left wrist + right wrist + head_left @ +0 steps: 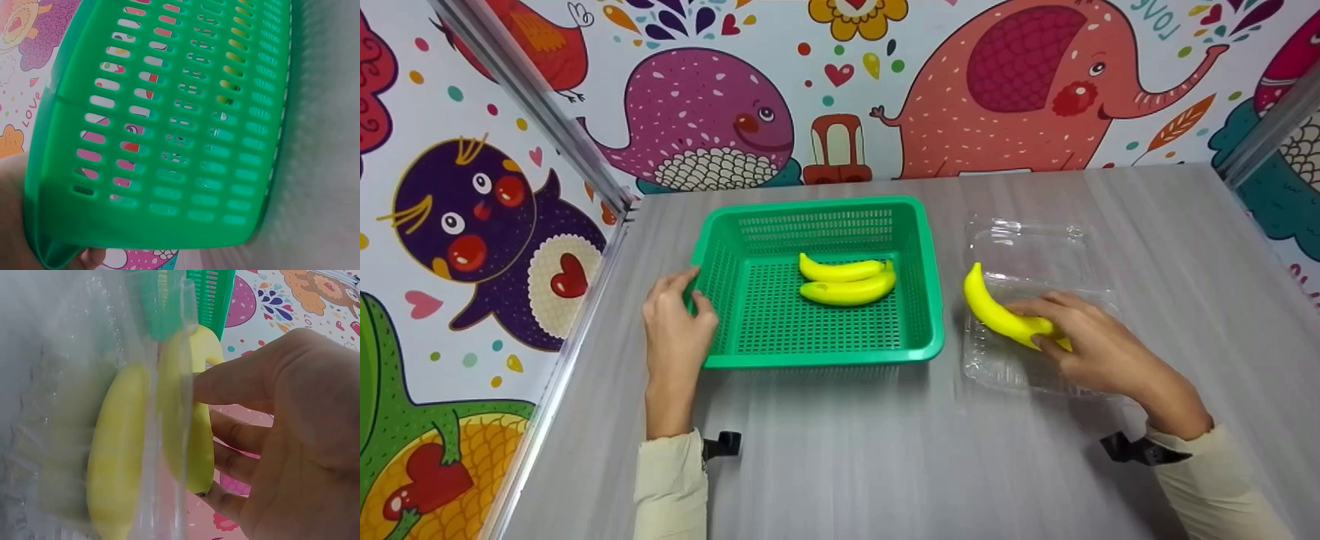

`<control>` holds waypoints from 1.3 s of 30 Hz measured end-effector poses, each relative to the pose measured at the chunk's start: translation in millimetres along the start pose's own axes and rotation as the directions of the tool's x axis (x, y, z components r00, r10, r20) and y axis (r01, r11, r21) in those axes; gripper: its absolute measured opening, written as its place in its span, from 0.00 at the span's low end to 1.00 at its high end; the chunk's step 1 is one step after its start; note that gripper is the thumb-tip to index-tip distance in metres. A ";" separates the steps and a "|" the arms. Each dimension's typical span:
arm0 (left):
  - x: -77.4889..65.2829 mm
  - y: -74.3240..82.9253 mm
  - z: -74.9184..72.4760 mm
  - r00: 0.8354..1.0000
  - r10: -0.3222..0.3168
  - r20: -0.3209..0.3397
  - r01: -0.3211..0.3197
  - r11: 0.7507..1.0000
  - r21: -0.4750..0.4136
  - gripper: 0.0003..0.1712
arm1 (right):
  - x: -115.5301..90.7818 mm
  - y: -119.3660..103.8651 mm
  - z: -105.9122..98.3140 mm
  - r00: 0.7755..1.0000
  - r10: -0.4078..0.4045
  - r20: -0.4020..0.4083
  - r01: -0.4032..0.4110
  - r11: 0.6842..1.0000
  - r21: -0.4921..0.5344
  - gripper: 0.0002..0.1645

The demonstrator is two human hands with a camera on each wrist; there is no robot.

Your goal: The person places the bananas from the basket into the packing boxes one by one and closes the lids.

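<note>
Right of green basket (821,359) — right hand (1099,345) pinching banana (1005,319), long axis diagonal, free tip toward basket's far right corner. Left hand (680,322) — curled, gripping basket's left rim.

Basket (810,360): green, perforated in regular rows; bananas (1003,319): bright yellow; container (1027,251): clear, colourless; tabletop (885,465): grey, streaked like wood grain; sleeves (670,487): cream; wrist mounts (727,444): black; backdrop (934,34): white, scattered with multicoloured spots (828,100) and hearts (838,73); its whale (690,105) is purple, flecked white, its elephant (941,112) coral, with a magenta ear (1020,60) carrying a scale pattern
</note>
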State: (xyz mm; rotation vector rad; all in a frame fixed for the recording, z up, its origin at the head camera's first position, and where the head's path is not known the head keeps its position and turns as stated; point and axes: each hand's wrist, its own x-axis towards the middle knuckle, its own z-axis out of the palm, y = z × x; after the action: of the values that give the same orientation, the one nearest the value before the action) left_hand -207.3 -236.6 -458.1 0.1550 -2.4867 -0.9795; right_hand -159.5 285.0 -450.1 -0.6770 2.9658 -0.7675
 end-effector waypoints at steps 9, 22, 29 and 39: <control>0.0 0.6 0.0 1.000 -0.006 -0.001 0.006 1.000 0.002 0.23 | -2.5 10.6 -5.4 0.998 0.027 0.050 -0.029 0.999 0.027 0.32; 0.6 -0.1 0.1 1.000 -0.011 0.010 0.011 1.000 0.026 0.23 | -6.0 21.5 -12.6 0.996 0.009 0.090 -0.013 0.999 0.042 0.31; 0.8 -0.6 -0.1 1.000 -0.018 0.010 0.018 1.000 0.026 0.23 | -6.2 23.5 -15.1 0.992 0.053 0.119 -0.061 0.996 0.065 0.30; 0.2 1.7 -0.8 1.000 -0.025 0.019 0.024 0.999 0.022 0.23 | -5.3 18.9 -18.7 0.987 0.111 0.118 -0.123 0.988 0.098 0.30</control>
State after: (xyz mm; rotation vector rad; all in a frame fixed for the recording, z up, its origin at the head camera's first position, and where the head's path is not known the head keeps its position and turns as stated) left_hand -207.0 -235.8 -456.4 0.1843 -2.5191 -0.9680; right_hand -164.4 310.6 -442.9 -0.5168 2.8116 -0.8390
